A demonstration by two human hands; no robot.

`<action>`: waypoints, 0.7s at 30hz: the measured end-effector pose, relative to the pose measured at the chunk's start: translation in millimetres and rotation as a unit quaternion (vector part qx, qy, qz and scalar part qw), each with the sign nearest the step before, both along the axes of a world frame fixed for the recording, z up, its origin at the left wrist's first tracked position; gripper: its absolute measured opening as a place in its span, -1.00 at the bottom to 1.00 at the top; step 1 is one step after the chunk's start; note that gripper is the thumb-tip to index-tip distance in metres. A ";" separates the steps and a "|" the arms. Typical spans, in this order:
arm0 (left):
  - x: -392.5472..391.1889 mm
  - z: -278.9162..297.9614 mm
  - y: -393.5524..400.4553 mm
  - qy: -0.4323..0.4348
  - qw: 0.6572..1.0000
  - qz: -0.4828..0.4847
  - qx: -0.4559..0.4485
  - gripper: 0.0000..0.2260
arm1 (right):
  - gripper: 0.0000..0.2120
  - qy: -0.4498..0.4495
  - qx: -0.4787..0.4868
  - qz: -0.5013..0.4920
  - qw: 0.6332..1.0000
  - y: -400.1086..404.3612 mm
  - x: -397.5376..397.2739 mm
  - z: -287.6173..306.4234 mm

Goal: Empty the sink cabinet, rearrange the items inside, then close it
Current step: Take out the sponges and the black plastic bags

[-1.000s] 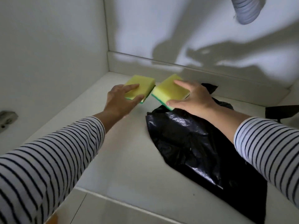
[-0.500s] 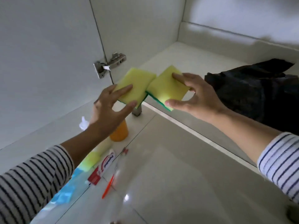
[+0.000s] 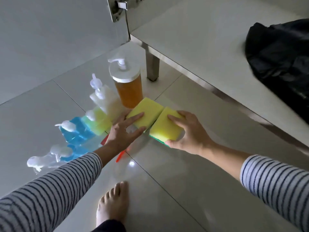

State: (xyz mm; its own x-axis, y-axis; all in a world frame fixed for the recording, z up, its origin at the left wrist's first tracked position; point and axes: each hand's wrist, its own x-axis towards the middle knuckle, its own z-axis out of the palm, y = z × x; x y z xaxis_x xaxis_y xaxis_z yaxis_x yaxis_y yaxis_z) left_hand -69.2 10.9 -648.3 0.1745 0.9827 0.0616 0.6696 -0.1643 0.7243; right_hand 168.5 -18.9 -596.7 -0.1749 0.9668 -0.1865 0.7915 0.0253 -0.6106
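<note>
Sponges (image 3: 164, 127) (two, side by side) sit gripped under each hand (image 3: 187, 134).

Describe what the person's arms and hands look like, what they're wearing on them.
Both arms wear long sleeves in a light fabric with thin dark horizontal stripes: the left sleeve and the right sleeve. Both are pushed up, leaving the forearms bare. The left hand and right hand are bare, with no gloves. No rings, watch or bracelet can be seen.
</note>
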 end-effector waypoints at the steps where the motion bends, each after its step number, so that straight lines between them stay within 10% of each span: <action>1: -1.8 -8.4 2.6 0.002 1.000 -0.005 -0.016 -0.56 | -0.22 -0.010 -0.003 0.001 1.000 0.7 -1.2 -8.2; 21: 17.4 -48.9 58.5 0.030 0.997 -0.073 -0.019 -0.50 | -0.17 -0.043 -0.009 -0.077 0.996 33.3 -17.1 -68.2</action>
State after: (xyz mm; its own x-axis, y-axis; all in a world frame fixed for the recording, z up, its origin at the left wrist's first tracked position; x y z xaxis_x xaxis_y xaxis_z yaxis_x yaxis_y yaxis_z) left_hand -51.8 69.4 -697.2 0.3183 0.9479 0.0097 0.6830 -0.2364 0.6911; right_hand 151.4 14.4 -665.0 -0.0076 0.9772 -0.2123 0.8340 -0.1109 -0.5405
